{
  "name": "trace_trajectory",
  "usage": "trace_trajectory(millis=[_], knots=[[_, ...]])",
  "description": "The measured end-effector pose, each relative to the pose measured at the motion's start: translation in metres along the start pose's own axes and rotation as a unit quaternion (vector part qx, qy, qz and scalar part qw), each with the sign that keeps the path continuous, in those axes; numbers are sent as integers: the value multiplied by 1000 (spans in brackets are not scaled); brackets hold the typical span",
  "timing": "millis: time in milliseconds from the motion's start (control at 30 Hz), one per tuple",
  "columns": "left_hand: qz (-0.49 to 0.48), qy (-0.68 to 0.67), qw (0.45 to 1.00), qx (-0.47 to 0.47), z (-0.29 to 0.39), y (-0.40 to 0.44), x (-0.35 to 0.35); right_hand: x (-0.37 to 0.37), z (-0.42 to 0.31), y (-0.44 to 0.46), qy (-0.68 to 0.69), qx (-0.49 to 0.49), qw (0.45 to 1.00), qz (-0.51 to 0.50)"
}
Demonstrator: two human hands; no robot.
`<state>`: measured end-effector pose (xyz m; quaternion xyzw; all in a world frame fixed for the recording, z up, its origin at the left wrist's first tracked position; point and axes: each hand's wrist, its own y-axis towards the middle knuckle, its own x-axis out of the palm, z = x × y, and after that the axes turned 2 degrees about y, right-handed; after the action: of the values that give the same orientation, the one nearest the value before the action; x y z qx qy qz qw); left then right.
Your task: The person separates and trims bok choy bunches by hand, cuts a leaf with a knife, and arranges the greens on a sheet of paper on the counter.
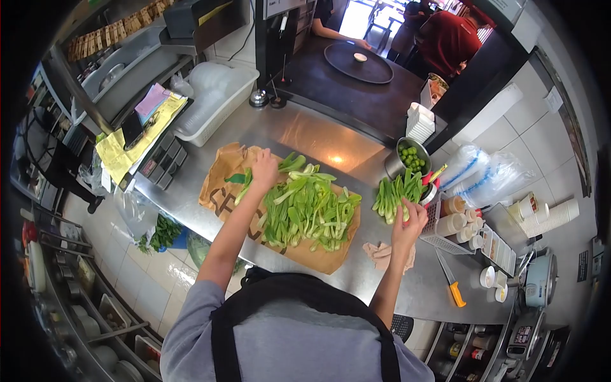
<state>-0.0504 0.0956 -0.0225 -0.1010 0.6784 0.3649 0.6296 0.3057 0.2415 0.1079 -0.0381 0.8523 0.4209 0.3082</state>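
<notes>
A broad pile of leafy greens with pale stems lies on a flattened brown paper bag with dark print, on the steel counter. At the bag's far left part, my left hand has its fingers curled over a few greens, with leaves showing on both sides; the fingertips are partly hidden. My right hand is at the near end of a smaller bunch of greens on the right, its fingers bent around the pale stems. A crumpled pinkish cloth lies below that bunch.
An orange-handled knife lies at the right, near a basket of sauce bottles. Limes fill a metal pot behind. A white plastic bin stands back left. Beyond the pass-through, a person's hand touches a round tray.
</notes>
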Motion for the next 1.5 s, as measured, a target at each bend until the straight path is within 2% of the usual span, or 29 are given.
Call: trace_trajectory(millis=[100, 233, 367, 533, 600, 667, 700, 833, 1000, 1100, 1200, 1300, 1400, 1500], knots=[[-18, -85, 996, -35, -16, 0, -31, -13, -4, 1, 27, 61, 998, -8], [47, -312, 948, -44, -53, 3, -32, -12, -18, 4, 59, 64, 996, -26], [13, -587, 799, -128, -52, 3, -60, 2, -46, 8, 174, 52, 981, -63], [-131, -779, 591, -166, -10, -17, -121, 38, -89, -8, 336, 42, 923, -181], [-171, -829, 505, -169, 15, -28, -147, 56, -97, -21, 383, 76, 883, -261], [-184, -837, 489, -165, 23, -40, -135, 71, -106, -33, 451, 114, 835, -293], [-189, -840, 483, -162, 27, -45, -137, 76, -115, -35, 547, 177, 761, -301], [-164, -784, 577, -160, 43, -58, -143, 75, -120, -37, 574, 269, 688, -353], [-145, -743, 645, -105, 59, -67, -162, 75, -112, -44, 628, 372, 565, -384], [-97, -656, 746, -58, 68, -75, -177, 77, -106, -45, 699, 406, 455, -373], [-54, -589, 804, -60, 79, -86, -190, 78, -102, -48, 723, 405, 413, -378], [-38, -547, 834, -56, 83, -88, -196, 72, -108, -45, 706, 394, 448, -382], [-31, -529, 846, -50, 84, -90, -197, 70, -108, -49, 660, 361, 544, -373], [-44, -532, 844, -56, 84, -91, -193, 68, -107, -46, 594, 267, 657, -380]])
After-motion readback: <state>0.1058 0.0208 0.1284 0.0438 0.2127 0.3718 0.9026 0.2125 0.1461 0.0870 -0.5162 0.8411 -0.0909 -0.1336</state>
